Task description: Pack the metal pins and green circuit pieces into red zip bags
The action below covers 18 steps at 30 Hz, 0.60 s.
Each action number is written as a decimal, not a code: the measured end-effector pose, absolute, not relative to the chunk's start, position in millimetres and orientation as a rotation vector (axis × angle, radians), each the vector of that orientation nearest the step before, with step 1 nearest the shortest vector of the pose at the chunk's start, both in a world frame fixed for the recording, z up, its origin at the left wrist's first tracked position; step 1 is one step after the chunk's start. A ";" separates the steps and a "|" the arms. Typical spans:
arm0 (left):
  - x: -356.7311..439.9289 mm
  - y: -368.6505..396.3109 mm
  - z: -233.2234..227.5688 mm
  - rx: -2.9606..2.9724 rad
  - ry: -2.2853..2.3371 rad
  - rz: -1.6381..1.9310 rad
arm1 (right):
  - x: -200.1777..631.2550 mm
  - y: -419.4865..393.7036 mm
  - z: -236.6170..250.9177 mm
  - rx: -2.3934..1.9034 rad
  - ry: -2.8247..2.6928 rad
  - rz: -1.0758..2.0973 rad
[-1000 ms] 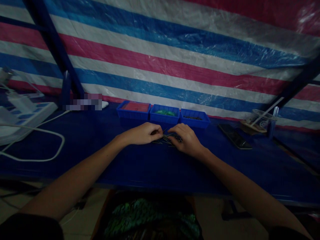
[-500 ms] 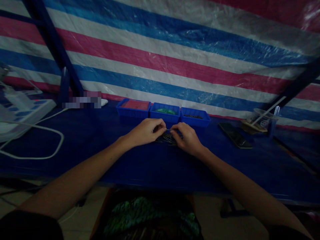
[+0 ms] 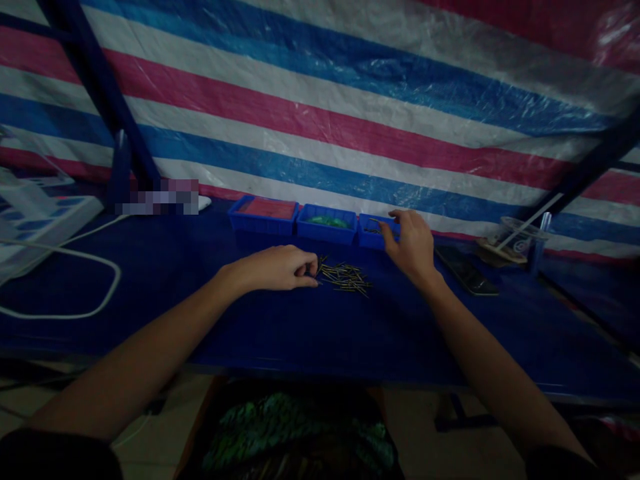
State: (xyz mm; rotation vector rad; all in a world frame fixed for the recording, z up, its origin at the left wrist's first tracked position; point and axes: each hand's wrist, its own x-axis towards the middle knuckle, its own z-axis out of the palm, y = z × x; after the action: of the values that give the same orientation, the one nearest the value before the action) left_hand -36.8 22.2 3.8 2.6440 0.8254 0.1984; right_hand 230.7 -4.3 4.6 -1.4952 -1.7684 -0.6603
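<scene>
A loose pile of thin dark metal pins (image 3: 345, 277) lies on the dark blue table (image 3: 300, 327). My left hand (image 3: 280, 267) rests on the table at the pile's left edge, fingers curled shut, their tips touching the nearest pins. My right hand (image 3: 410, 243) is raised over the right blue tray (image 3: 367, 239), with a thin pin pinched between thumb and forefinger above the tray. Beside it stand the middle blue tray (image 3: 326, 232), holding green pieces, and the left blue tray (image 3: 260, 223), holding something red.
A dark phone (image 3: 465, 270) lies right of my right hand. A clear cup with a straw (image 3: 517, 241) stands behind it. At far left are a white power strip (image 3: 45, 217) and its looping cable (image 3: 100, 300). A striped tarp (image 3: 350, 133) hangs behind the table.
Both hands pinched a pin together over the pile. My right hand has since lifted away to the back right, over the right tray. My left hand has settled onto the table.
</scene>
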 end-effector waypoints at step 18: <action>-26.8 17.1 3.2 2.611 0.714 0.251 | 172.5 -33.3 -21.8 -1.099 -2.447 -0.375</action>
State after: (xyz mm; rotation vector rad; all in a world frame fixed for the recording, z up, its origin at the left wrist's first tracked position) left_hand -26.8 17.1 3.2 2.6112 0.7136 0.2509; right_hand 172.5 -33.3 -21.8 -1.0994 -2.4467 -0.3753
